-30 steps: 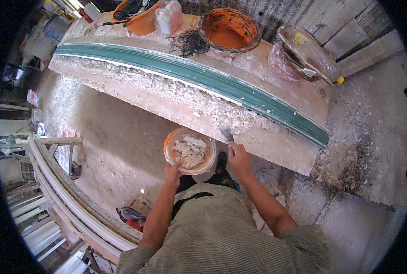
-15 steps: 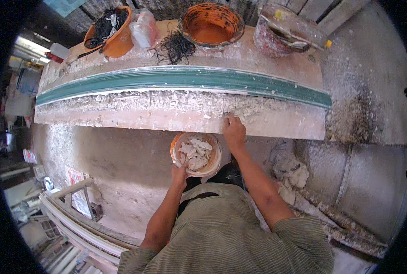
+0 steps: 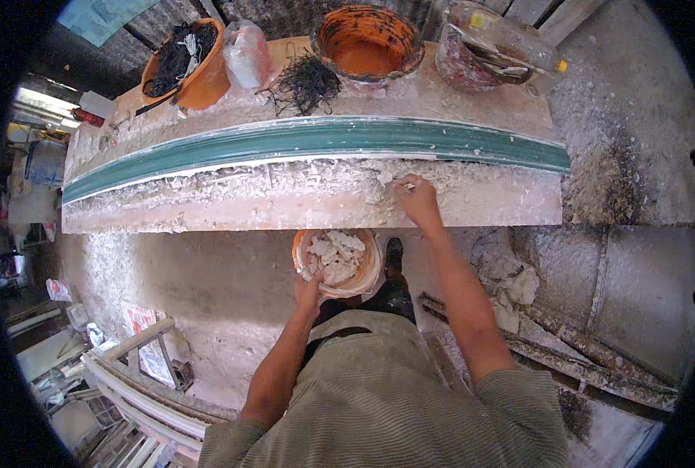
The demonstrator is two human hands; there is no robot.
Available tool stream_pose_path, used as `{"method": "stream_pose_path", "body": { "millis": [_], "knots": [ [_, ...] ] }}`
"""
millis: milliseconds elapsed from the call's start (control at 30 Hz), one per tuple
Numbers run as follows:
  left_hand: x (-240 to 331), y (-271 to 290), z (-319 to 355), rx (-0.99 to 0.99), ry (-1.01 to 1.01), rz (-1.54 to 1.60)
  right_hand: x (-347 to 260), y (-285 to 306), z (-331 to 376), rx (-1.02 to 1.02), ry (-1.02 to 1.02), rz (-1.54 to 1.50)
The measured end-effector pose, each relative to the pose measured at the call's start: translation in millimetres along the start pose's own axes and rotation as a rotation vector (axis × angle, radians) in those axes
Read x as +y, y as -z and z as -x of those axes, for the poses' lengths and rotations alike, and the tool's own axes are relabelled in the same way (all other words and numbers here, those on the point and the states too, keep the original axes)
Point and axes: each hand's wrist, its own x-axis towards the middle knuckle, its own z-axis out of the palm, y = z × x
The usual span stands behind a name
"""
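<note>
An orange bucket with a whitish coated rim hangs just below the workbench's front edge. Inside lie white plaster scraps. My left hand grips the bucket by its near left rim. My right hand is over the bench among loose white plaster crumbs, its fingers curled together; what they hold, if anything, is too small to make out. Beyond the crumbs, a long green moulding form with white-streaked edges runs along the bench.
On the wooden bench stand an orange tub of dark fibres, a plastic bag, a tangle of black fibres, an orange basin and a stained bucket with a bottle on it. A wooden frame is at lower left.
My right hand has moved right and farther over the bench, with its fingers still curled. My left hand keeps its hold on the bucket. The view has shifted slightly.
</note>
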Motion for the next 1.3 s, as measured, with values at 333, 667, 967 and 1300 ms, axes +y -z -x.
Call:
{"method": "stream_pose_path", "body": {
  "millis": [333, 667, 967, 1300],
  "knots": [
    [1.3, 1.5, -3.5, 0.028, 0.007, 0.017, 11.5, -35.4, 93.0, 0.189, 0.492, 0.362],
    [-1.1, 2.9, 1.8, -0.05, -0.154, 0.085, -1.5, -52.9, 88.5, 0.046, 0.116, 0.308],
    [-34.8, 38.5, -25.7, -0.014, 0.037, 0.065, -3.0, -31.6, 22.8, -0.032, 0.032, -0.156],
    [2.8, 30.7, 14.8, 0.06, 0.053, 0.096, -45.4, -80.0, 66.5, 0.021, 0.168, 0.371]
  ]
}}
